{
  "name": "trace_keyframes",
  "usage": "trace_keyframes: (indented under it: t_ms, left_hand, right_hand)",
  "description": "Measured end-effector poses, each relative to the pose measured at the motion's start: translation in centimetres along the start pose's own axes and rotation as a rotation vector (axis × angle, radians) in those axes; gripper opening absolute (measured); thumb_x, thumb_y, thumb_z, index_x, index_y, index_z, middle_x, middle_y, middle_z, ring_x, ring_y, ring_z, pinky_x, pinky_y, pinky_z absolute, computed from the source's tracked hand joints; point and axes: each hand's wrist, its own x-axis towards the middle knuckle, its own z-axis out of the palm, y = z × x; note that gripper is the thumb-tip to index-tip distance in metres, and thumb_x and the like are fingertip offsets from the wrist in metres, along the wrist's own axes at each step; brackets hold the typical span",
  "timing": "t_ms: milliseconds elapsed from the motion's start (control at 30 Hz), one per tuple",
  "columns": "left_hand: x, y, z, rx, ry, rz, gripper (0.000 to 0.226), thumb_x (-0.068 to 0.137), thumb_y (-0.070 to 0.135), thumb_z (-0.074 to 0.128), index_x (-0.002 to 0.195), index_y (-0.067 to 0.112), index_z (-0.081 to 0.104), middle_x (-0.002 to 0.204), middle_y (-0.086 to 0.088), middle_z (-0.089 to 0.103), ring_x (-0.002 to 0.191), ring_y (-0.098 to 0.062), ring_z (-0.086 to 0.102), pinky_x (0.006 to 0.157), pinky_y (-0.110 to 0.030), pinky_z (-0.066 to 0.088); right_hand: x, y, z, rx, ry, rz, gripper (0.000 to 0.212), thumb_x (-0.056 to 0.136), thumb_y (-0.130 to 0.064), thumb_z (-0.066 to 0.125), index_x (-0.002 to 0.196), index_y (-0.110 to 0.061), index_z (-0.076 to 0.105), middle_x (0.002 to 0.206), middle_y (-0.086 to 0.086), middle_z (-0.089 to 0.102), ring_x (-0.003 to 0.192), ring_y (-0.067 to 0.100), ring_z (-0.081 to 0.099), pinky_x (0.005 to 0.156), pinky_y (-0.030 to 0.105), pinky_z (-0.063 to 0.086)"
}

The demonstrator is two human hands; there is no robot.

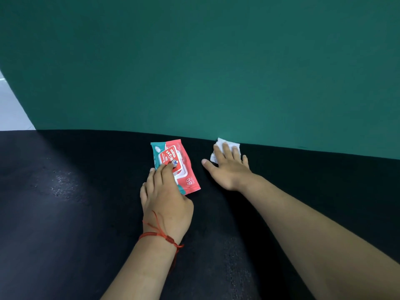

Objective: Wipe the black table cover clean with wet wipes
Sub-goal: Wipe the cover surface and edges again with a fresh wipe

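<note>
Left hand rests open-fingered on wipes pack, long axis pointing away, far end tilted left; right hand, fingers straight, presses white wipe onto black cover.

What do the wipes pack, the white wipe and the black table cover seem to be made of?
Wipes pack: thin plastic film, glossy; printed, with slight sheen and creases. White wipe: probably soft nonwoven sheet; it bunches under the right hand. Black table cover: matte, fine-grained, perhaps felt or foam-backed fabric; which, the view leaves open.
</note>
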Motion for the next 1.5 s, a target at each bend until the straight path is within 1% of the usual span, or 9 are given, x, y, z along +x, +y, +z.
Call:
trace_keyframes:
  t_ms: [67,167,367,500,633,800,1200,1367,1500]
  left_hand:
    - [0.0,0.0,0.0,0.0,-0.009,0.004,0.075,0.087,0.003,0.06,0.155,0.023,0.035,0.164,0.003,0.036,0.16,-0.021,0.012,0.13,-0.046,0.012]
    - [-0.1,-0.2,0.0,0.015,-0.016,0.003,0.075,0.088,0.005,0.061,0.155,0.023,0.034,0.164,0.003,0.035,0.16,-0.021,0.012,0.13,-0.046,0.011]
    - [0.0,-0.1,0.1,0.001,0.053,-0.013,0.072,0.081,0.0,0.059,0.151,0.012,0.042,0.156,-0.01,0.043,0.154,-0.032,0.027,0.126,-0.053,0.024]
    - [0.4,0.3,-0.7,0.05,0.114,-0.129,0.084,0.084,0.005,0.06,0.161,0.014,0.025,0.172,-0.011,0.02,0.16,-0.036,0.007,0.129,-0.055,0.007]
    - [1.3,-0.7,-2.1,0.097,0.142,-0.199,0.076,0.091,0.021,0.059,0.16,0.015,0.028,0.171,-0.011,0.022,0.159,-0.039,0.007,0.128,-0.058,0.006]
    - [2.0,-2.5,-3.3,0.168,0.127,-0.184,0.078,0.088,0.026,0.07,0.155,0.01,0.033,0.167,-0.013,0.03,0.158,-0.043,0.013,0.126,-0.061,0.016]
    - [1.8,-1.8,-3.3,0.173,0.077,-0.175,0.076,0.091,0.027,0.064,0.156,0.014,0.029,0.17,-0.009,0.025,0.161,-0.035,0.006,0.128,-0.06,0.008]
    - [1.9,-1.3,-3.1,0.126,0.068,-0.182,0.075,0.089,0.024,0.062,0.156,0.014,0.03,0.17,-0.008,0.025,0.161,-0.033,0.005,0.128,-0.06,0.004]
    - [2.0,-1.5,-3.0,0.06,0.112,-0.193,0.071,0.093,0.027,0.059,0.157,0.014,0.032,0.169,-0.005,0.029,0.161,-0.031,0.006,0.127,-0.06,0.001]
  right_hand:
    - [0.7,-0.5,0.4,-0.029,-0.043,0.025,0.095,0.095,-0.085,0.015,0.169,-0.031,-0.008,0.176,-0.001,-0.02,0.161,0.026,-0.024,0.129,0.054,-0.012]
    - [1.6,-2.1,0.3,-0.051,-0.054,0.025,0.1,0.095,-0.085,0.012,0.169,-0.022,-0.012,0.176,0.004,-0.02,0.161,0.03,-0.023,0.13,0.052,-0.011]
    - [1.9,-6.3,1.1,-0.074,-0.113,-0.197,0.083,0.105,-0.067,0.01,0.168,-0.017,-0.012,0.175,0.006,-0.022,0.16,0.03,-0.025,0.13,0.051,-0.01]
    - [1.9,-9.7,1.4,-0.114,-0.132,-0.351,0.077,0.109,-0.06,0.009,0.169,-0.016,-0.01,0.175,0.007,-0.02,0.16,0.029,-0.023,0.13,0.049,-0.012]
    - [2.0,-12.9,2.3,-0.114,-0.136,-0.43,0.075,0.11,-0.058,0.011,0.169,-0.015,-0.008,0.177,0.006,-0.017,0.161,0.025,-0.021,0.13,0.049,-0.012]
    - [2.2,-10.8,1.6,-0.027,-0.094,-0.357,0.081,0.105,-0.07,0.009,0.169,-0.024,-0.009,0.177,-0.008,-0.01,0.162,0.01,-0.013,0.128,0.053,-0.016]
    - [-0.9,-1.4,-0.1,-0.044,-0.113,-0.018,0.087,0.1,-0.077,0.008,0.169,-0.027,-0.01,0.174,-0.014,-0.021,0.159,0.008,-0.023,0.127,0.054,-0.017]
    - [-2.7,-4.3,0.5,-0.039,-0.15,-0.001,0.092,0.1,-0.077,0.01,0.168,-0.019,-0.015,0.174,-0.003,-0.026,0.159,0.022,-0.028,0.127,0.054,-0.019]
    - [-3.2,-10.0,1.8,-0.064,-0.177,-0.153,0.09,0.103,-0.073,0.014,0.168,-0.017,-0.015,0.175,0.001,-0.025,0.158,0.027,-0.029,0.127,0.055,-0.017]
